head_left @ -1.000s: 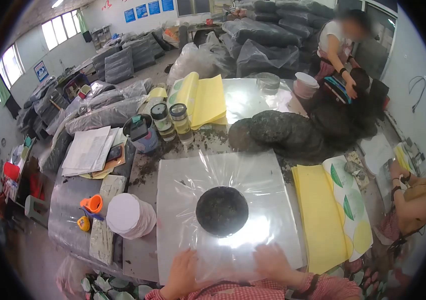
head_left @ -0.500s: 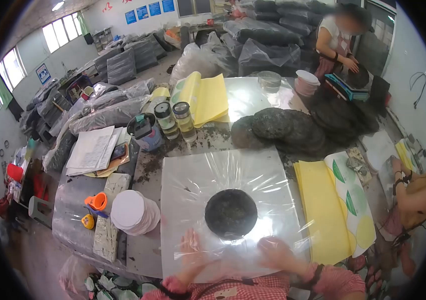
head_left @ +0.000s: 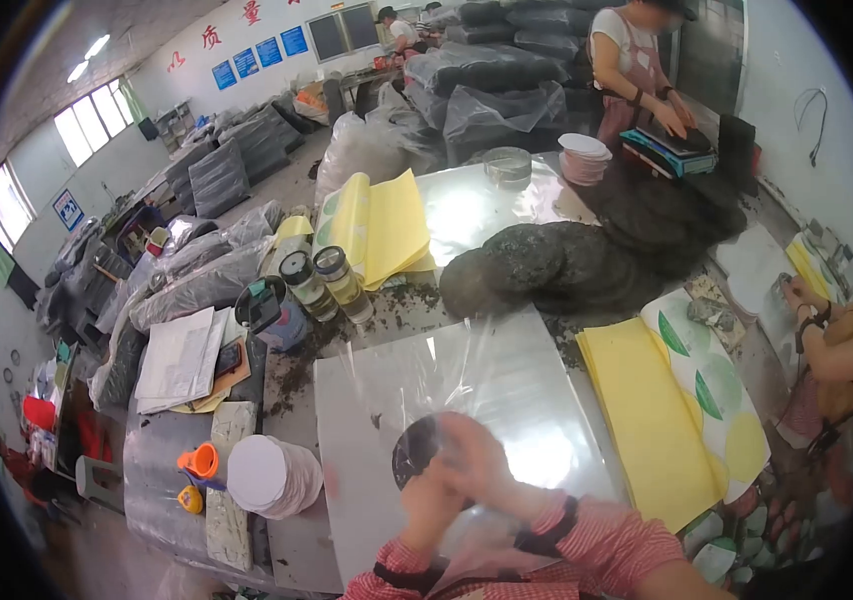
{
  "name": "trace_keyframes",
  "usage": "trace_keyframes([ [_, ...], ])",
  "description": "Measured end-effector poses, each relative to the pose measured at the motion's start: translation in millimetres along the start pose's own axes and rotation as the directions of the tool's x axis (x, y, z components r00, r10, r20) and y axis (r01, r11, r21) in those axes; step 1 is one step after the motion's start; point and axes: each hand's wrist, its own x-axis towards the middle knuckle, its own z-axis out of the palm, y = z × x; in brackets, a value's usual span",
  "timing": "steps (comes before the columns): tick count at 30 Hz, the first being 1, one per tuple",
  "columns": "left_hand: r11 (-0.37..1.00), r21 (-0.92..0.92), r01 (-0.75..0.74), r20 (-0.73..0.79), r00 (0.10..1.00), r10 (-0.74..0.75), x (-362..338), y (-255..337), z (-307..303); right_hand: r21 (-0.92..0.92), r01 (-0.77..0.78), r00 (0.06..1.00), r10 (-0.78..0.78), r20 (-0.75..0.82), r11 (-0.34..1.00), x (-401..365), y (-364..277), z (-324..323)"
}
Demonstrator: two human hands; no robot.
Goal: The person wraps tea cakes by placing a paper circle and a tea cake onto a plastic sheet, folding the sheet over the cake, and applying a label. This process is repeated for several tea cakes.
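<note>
A dark, round, flat disc (head_left: pixel 411 452) lies within clear plastic film (head_left: pixel 417 385) over a pale square sheet (head_left: pixel 357 480). My right hand (head_left: pixel 477 458) reaches across the disc and covers its right part; motion blurs its fingers. Close against it, my left hand (head_left: pixel 432 505) is at the disc's lower edge with its fingers curled in. What those fingers grip is hidden. Film also shows between my forearms, creased and shiny.
Left of the sheet stand a stack of white rounds (head_left: pixel 272 475), an orange cup (head_left: pixel 202 460) and two jars (head_left: pixel 344 285). Dark discs (head_left: pixel 527 262) overlap behind; yellow paper (head_left: pixel 652 430) lies right. Co-workers stand at the back (head_left: pixel 637 75) and right (head_left: pixel 837 350).
My hands have moved from low on either side of the disc to meet over it. The disc is now partly covered. My view has tilted and shifted; the back co-worker's hands have moved too.
</note>
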Motion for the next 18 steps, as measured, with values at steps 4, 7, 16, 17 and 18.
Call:
trace_keyframes([
  [4,0.878,-0.37,-0.305,-0.404,0.903,0.144,10,-30,-12,-0.122,0.21,0.972,-0.193,0.135,0.97,-14,23,26],
  [7,0.451,-0.808,-0.378,-0.532,0.797,-0.285,6,-28,-21,-0.384,0.115,0.753,0.172,0.635,0.916,-15,15,30],
  [16,0.836,-0.467,-0.289,-0.317,0.937,0.147,7,-2,-4,0.805,-0.503,0.729,0.655,0.198,0.316,33,73,13],
  [17,0.712,-0.649,-0.267,-0.316,0.946,0.067,11,-11,0,0.735,-0.382,0.917,0.33,0.225,0.56,32,64,13],
  [18,0.551,-0.797,-0.246,-0.302,0.953,-0.012,14,-17,1,0.74,-0.378,0.919,0.323,0.227,0.556,33,68,16],
])
